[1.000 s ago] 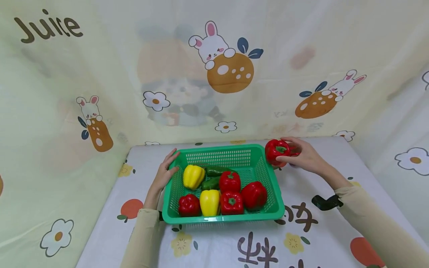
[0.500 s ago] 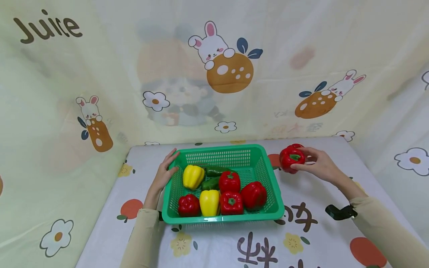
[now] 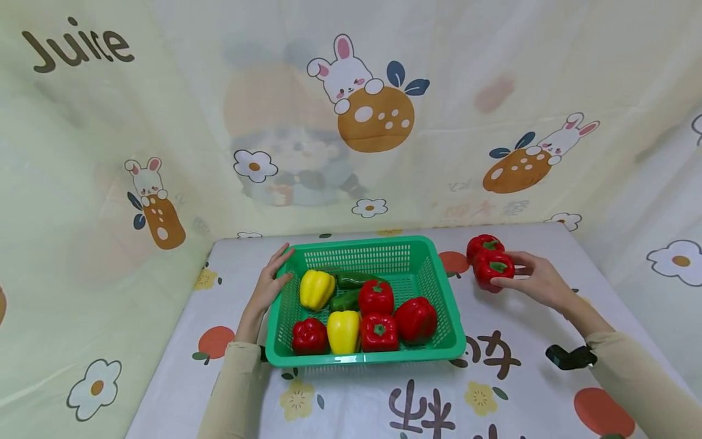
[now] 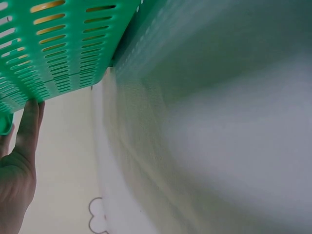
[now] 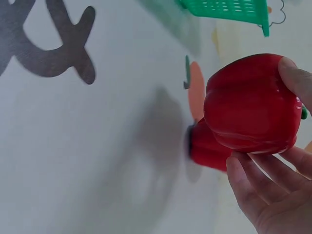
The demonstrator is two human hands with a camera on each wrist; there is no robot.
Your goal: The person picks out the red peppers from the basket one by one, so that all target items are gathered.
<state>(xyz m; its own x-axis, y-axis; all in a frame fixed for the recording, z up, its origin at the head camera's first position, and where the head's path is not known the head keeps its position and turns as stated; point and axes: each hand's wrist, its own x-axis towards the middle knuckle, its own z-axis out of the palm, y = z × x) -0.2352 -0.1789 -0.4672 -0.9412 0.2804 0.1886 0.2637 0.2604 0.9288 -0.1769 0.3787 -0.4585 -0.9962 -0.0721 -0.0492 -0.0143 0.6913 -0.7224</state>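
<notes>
My right hand (image 3: 540, 281) holds a red bell pepper (image 3: 492, 272), thumb on one side and fingers on the other. In the right wrist view this held bell pepper (image 5: 253, 105) is raised over the table, stem turned toward the palm. Just beyond it, a second red bell pepper (image 5: 207, 146) lies on the cloth, partly covered. My left hand (image 3: 269, 285) grips the left rim of a green plastic basket (image 3: 452, 305). In the left wrist view, fingers (image 4: 29, 126) press against the basket's slotted outer wall (image 4: 63, 58).
Inside the basket are several red bell peppers (image 3: 417, 320), two yellow bell peppers (image 3: 317, 290) and long green peppers (image 3: 351, 280). A patterned tablecloth (image 3: 351, 402) covers the table, and a printed curtain (image 3: 439, 183) hangs behind. A black wrist device (image 3: 570, 358) sits at my right wrist.
My right hand has moved right, away from the basket's right corner, carrying the bell pepper. Another red bell pepper behind it now shows more. My left hand and the basket stay put.
</notes>
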